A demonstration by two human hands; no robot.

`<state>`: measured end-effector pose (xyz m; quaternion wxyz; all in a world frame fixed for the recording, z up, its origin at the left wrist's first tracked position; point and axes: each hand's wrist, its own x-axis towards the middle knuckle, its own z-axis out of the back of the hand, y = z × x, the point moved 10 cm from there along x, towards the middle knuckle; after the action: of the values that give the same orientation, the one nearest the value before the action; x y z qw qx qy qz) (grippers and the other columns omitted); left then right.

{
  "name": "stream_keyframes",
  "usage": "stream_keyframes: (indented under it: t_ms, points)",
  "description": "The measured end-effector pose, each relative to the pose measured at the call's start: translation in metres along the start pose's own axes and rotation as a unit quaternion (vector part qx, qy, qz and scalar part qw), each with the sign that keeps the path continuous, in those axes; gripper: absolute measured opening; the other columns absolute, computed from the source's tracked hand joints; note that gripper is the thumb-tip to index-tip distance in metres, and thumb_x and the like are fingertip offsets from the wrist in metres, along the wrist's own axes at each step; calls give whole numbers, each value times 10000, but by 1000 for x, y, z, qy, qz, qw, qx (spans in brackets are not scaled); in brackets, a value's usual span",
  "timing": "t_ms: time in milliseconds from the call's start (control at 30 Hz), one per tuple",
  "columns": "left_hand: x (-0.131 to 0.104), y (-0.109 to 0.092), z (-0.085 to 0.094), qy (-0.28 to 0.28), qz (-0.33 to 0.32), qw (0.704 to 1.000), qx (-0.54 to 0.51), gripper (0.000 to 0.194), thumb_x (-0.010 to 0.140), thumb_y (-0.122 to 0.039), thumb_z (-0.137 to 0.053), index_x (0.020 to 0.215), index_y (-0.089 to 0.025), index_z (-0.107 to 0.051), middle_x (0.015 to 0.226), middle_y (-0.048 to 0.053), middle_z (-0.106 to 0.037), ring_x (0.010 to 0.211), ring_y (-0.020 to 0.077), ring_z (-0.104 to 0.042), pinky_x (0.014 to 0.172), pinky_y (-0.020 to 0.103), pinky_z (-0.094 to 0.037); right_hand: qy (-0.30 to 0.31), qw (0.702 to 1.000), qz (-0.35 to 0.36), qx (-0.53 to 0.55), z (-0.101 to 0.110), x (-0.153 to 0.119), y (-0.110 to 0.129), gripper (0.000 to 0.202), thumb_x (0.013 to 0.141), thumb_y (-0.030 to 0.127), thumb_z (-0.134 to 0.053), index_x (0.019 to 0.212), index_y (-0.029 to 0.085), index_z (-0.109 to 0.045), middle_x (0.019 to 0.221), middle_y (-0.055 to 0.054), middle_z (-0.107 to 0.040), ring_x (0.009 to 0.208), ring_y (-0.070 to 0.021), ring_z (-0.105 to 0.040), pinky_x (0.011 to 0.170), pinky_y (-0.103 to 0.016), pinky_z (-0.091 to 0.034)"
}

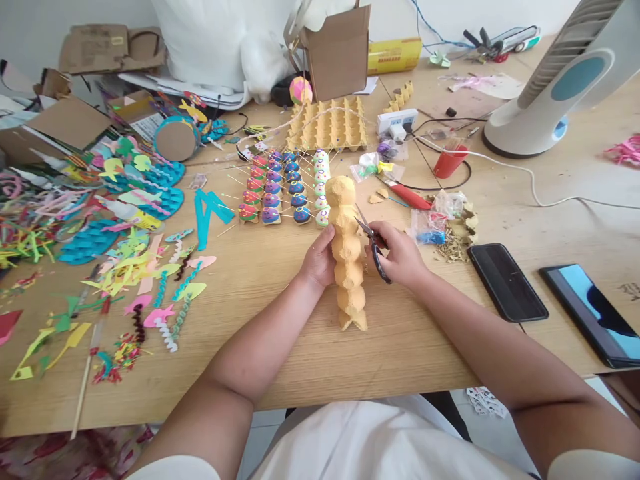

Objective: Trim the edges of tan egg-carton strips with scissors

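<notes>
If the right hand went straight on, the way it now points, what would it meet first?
Most likely the yellow egg-carton strip: the scissors in the right hand point toward its edge, though the exact depth is unclear.

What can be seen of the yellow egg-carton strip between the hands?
The egg-carton strip is a row of rounded yellow bumps, rough like molded pulp, with a notched near end. Visibly undecorated, it points away from the person over the table. The left hand grips its left edge; the right hand holds scissors by its right edge, blade contact unclear.
</notes>
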<state>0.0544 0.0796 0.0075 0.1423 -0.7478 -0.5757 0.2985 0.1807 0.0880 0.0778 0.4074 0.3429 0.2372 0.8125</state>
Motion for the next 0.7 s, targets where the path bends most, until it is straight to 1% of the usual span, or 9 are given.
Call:
stream_keyframes:
  t_ms: [100, 233, 300, 400, 500, 700]
  points:
    - [0, 4, 4, -6, 16, 1000, 7, 202, 927, -423, -614, 952, -275, -750, 837, 52, -788, 960, 319, -766, 835, 432, -594, -13, 999, 7, -37, 4, 1, 2, 270, 857, 308, -607, 1111, 219, -593, 840, -35, -669, 767, -213, -602, 694, -324, -418]
    - [0, 11, 0, 26, 38, 999, 19, 255, 900, -488, -633, 995, -286, -755, 886, 60, -800, 1031, 351, -755, 857, 462, -594, -30, 998, 23, -58, 6, -1, 7, 270, 892, 358, -609, 1122, 217, -593, 856, -44, -682, 788, -220, -613, 707, -327, -418]
    - [0, 13, -2, 43, 40, 998, 28, 284, 881, -518, -650, 1006, -284, -752, 910, 67, -801, 1052, 362, -748, 857, 476, -596, -32, 997, 26, -63, 6, -1, 9, 273, 898, 365, -602, 1125, 213, -592, 849, -46, -682, 784, -223, -614, 700, -329, -414]
    - [1, 12, -5, 59, 24, 997, 46, 317, 856, -552, -672, 1019, -291, -748, 934, 75, -800, 1073, 371, -737, 845, 495, -598, -34, 996, 27, -74, 8, -1, 12, 272, 899, 383, -598, 1112, 213, -596, 841, -54, -686, 781, -231, -614, 699, -335, -414]
    - [0, 10, -4, 49, 13, 997, 65, 334, 841, -581, -680, 1020, -307, -746, 955, 76, -798, 1097, 382, -726, 842, 515, -591, -36, 995, 28, -87, 11, 0, 13, 272, 897, 399, -601, 1103, 221, -601, 840, -60, -694, 780, -236, -610, 705, -340, -415]
    - [-5, 12, -9, 43, 31, 996, 66, 369, 839, -608, -676, 1023, -295, -741, 999, 86, -797, 1141, 392, -708, 867, 524, -575, -38, 993, 34, -107, 11, -1, 15, 275, 907, 416, -593, 1095, 217, -616, 813, -58, -692, 756, -232, -600, 678, -330, -390]
